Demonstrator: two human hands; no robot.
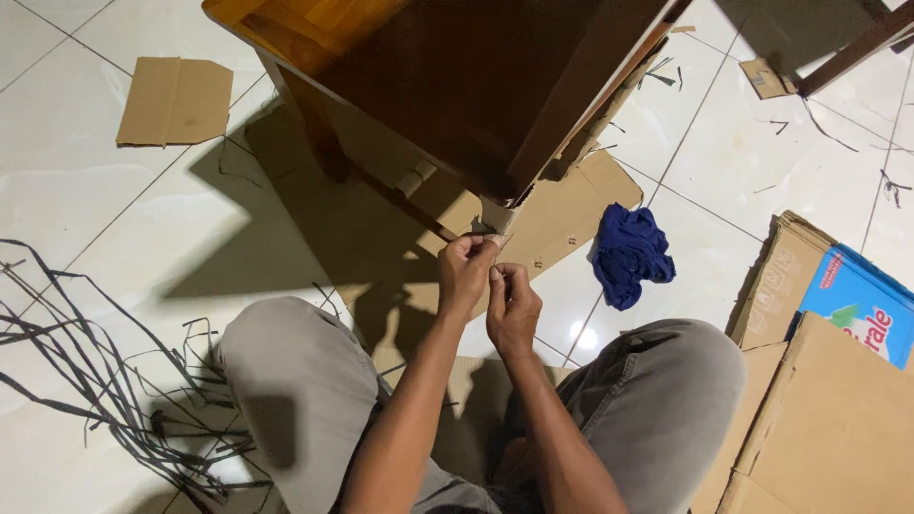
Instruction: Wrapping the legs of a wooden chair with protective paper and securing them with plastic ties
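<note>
**Both hands pinch wrapping at a furniture corner**

At frame centre, the left hand [466, 271] and right hand [512, 306] pinch a strip of pale wrapping [497, 225] at the lowest corner of the tilted wooden furniture [457, 76]. Flat cardboard [562, 214] lies beneath on the floor [57, 190]. A blue cloth [630, 252] sits right of centre, black straps [86, 371] lower left, boxes [838, 419] lower right.

My hands [490, 286] meet at the table [457, 86] corner ahead; straps [105, 381] lie left, cloth [628, 252] and boxes [828, 400] right.
</note>
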